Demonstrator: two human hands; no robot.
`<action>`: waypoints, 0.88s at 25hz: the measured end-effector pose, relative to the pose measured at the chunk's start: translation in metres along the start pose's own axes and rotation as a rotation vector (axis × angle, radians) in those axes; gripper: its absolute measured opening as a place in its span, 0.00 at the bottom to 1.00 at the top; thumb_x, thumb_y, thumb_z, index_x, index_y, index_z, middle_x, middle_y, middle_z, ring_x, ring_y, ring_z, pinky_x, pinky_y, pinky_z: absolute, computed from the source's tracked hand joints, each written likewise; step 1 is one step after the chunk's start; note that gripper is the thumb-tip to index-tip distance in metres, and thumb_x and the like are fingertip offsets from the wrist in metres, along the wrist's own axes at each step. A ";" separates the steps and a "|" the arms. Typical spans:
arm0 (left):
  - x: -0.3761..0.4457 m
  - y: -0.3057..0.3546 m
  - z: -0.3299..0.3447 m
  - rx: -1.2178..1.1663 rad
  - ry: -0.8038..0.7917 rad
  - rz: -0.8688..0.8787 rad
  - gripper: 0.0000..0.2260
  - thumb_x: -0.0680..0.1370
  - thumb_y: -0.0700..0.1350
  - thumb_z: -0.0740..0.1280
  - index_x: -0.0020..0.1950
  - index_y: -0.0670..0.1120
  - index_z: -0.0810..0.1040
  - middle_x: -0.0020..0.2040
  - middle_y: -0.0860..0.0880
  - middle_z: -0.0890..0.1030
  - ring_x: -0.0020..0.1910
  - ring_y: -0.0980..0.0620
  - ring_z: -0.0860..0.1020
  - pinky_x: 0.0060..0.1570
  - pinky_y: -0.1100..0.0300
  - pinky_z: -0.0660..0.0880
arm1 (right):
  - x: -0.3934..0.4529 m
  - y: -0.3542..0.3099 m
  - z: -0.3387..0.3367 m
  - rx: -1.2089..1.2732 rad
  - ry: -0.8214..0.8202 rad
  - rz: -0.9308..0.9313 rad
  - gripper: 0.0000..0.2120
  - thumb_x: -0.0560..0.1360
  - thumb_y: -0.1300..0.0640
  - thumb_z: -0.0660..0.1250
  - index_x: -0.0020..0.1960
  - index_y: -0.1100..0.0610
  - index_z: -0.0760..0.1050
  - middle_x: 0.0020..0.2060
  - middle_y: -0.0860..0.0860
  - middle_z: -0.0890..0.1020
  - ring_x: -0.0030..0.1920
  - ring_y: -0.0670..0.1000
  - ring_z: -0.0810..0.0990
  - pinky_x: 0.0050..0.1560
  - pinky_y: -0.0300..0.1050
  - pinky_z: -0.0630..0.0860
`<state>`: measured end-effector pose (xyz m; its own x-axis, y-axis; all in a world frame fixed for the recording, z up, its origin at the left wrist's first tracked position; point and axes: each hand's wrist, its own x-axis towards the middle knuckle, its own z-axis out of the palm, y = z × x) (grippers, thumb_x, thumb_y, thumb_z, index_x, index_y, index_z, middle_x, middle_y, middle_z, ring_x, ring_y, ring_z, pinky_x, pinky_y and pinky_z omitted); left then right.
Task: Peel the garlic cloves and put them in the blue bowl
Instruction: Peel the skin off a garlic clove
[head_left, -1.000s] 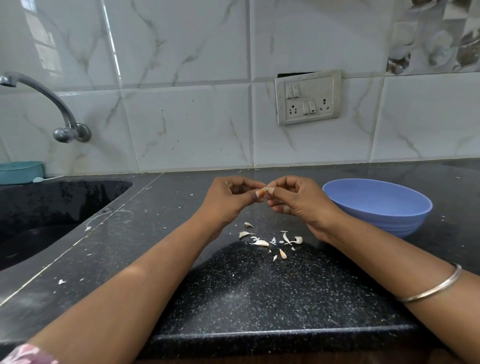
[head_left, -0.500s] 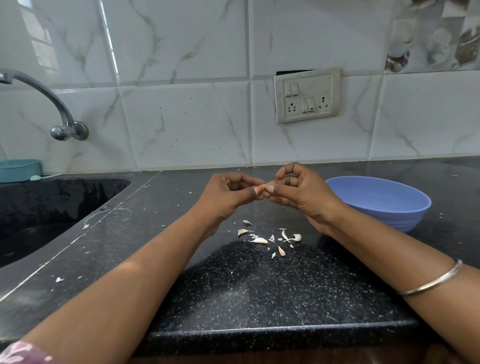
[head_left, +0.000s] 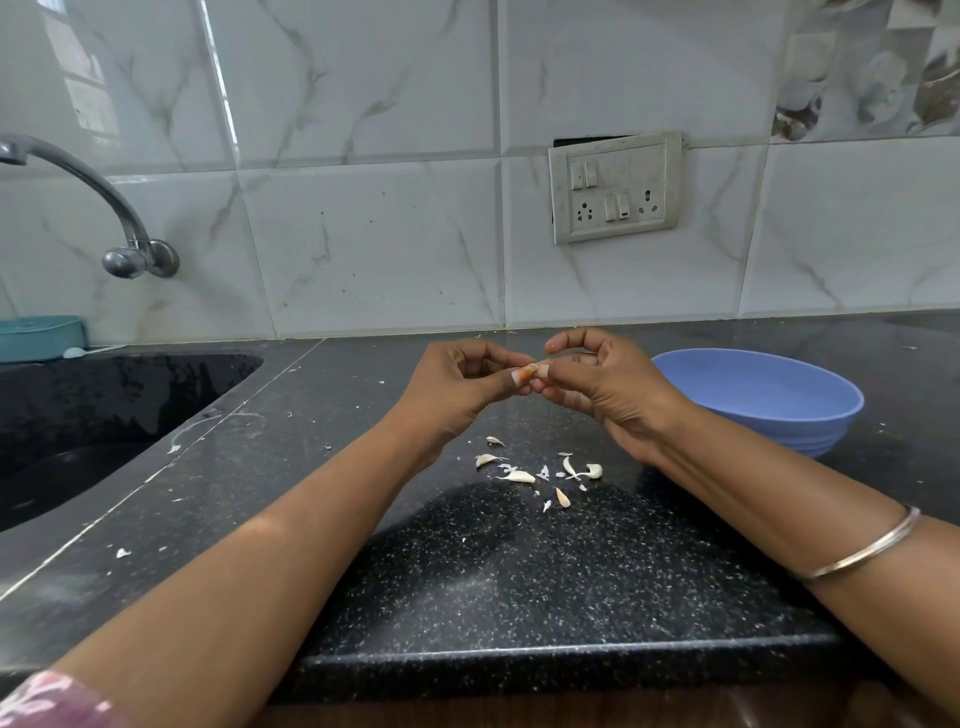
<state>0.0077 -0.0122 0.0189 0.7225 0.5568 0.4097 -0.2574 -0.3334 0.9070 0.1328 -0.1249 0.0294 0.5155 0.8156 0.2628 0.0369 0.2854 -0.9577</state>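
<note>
Raised above the black speckled granite countertop (head_left: 519, 582), both hands meeting at centre frame. Left hand (head_left: 457, 387), fingers curled, thumb and forefinger pinching one end of a small pale garlic clove (head_left: 529, 372). Right hand (head_left: 605, 382), fingers curled likewise, thumb tip pressed to the clove's other end, index finger arched above. Clove itself mostly hidden between the fingertips; how much skin remains, impossible to tell.

Below the hands, toward 6 o'clock, a scatter of loose white garlic cloves and skin scraps (head_left: 540, 473) lying on the counter.

At 3 o'clock from the hands, just beside the right wrist, a round blue plastic bowl (head_left: 810, 415) standing upright on the counter; inside visible only in part, no cloves seen there.

On the right forearm, a thin silver metal bangle (head_left: 872, 548).

At 9 o'clock, a black sunken sink (head_left: 104, 410); above it a curved steel tap (head_left: 119, 223) fixed to the white marble-patterned wall tiles (head_left: 374, 234). At 12 o'clock from the hands, a cream switch and socket panel (head_left: 615, 187) on the wall.
</note>
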 end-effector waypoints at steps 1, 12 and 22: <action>0.000 0.000 0.001 -0.001 0.006 0.005 0.05 0.73 0.34 0.70 0.48 0.38 0.81 0.44 0.37 0.84 0.45 0.48 0.83 0.52 0.60 0.79 | -0.001 -0.001 0.000 0.010 0.001 0.000 0.11 0.71 0.71 0.69 0.49 0.59 0.73 0.39 0.58 0.82 0.36 0.48 0.82 0.42 0.38 0.81; 0.001 0.001 -0.004 -0.131 -0.021 -0.052 0.07 0.73 0.33 0.69 0.50 0.35 0.80 0.45 0.36 0.83 0.42 0.49 0.83 0.54 0.58 0.79 | -0.002 -0.003 -0.003 0.048 -0.046 -0.018 0.14 0.71 0.70 0.70 0.51 0.58 0.71 0.40 0.59 0.83 0.38 0.50 0.84 0.41 0.39 0.81; 0.000 0.002 -0.006 -0.119 -0.049 -0.061 0.08 0.73 0.33 0.69 0.51 0.33 0.80 0.47 0.35 0.82 0.45 0.47 0.82 0.55 0.57 0.78 | -0.001 -0.005 -0.005 0.017 -0.074 -0.002 0.17 0.69 0.69 0.72 0.55 0.60 0.72 0.42 0.60 0.84 0.39 0.51 0.84 0.42 0.39 0.81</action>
<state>0.0034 -0.0085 0.0213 0.7691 0.5341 0.3509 -0.2841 -0.2060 0.9364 0.1362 -0.1296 0.0336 0.4505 0.8500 0.2730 0.0231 0.2945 -0.9554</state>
